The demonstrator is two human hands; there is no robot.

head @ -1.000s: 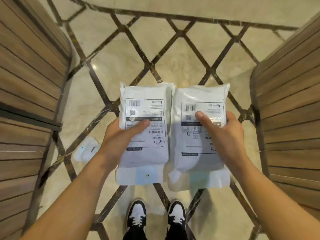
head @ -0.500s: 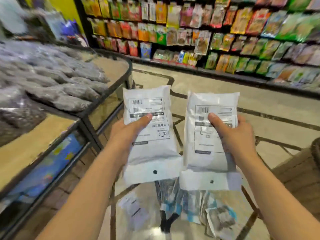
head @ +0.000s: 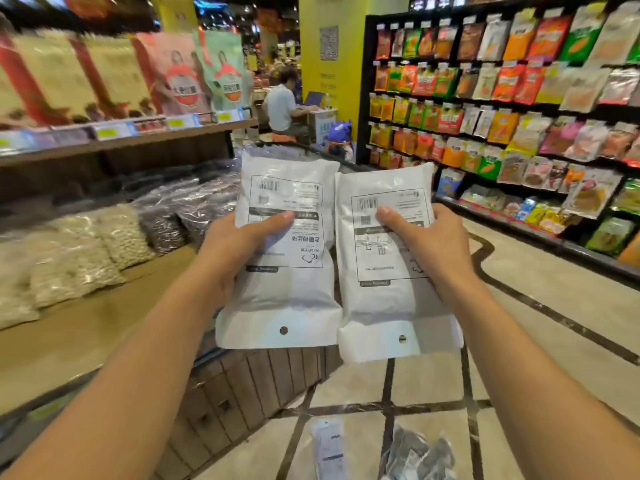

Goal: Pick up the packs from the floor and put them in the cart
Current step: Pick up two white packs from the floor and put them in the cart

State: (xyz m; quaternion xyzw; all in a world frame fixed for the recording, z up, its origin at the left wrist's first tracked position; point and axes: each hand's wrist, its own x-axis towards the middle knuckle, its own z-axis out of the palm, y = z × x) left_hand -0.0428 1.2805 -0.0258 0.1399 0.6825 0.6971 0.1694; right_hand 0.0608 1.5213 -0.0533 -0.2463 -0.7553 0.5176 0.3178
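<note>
I hold two white packs side by side at chest height, labels facing me. My left hand (head: pixel 230 252) grips the left pack (head: pixel 282 299) with the thumb across its label. My right hand (head: pixel 427 245) grips the right pack (head: pixel 388 306) the same way. Both packs hang with their punched tabs at the bottom. More packs lie on the floor below: a white pack (head: pixel 329 448) and a dark clear pack (head: pixel 419 455). No cart is in view.
A wooden display counter (head: pixel 86 334) with bagged goods runs along my left. A shelf wall of colourful snack bags (head: pixel 519 109) lines the right. A seated person (head: pixel 282 105) is far ahead by a yellow pillar. Tiled floor (head: pixel 554 341) stretches ahead on the right.
My view has risen from the floor to the shop aisle. Both hands keep the same grip on the packs, which have come up and closer together.
</note>
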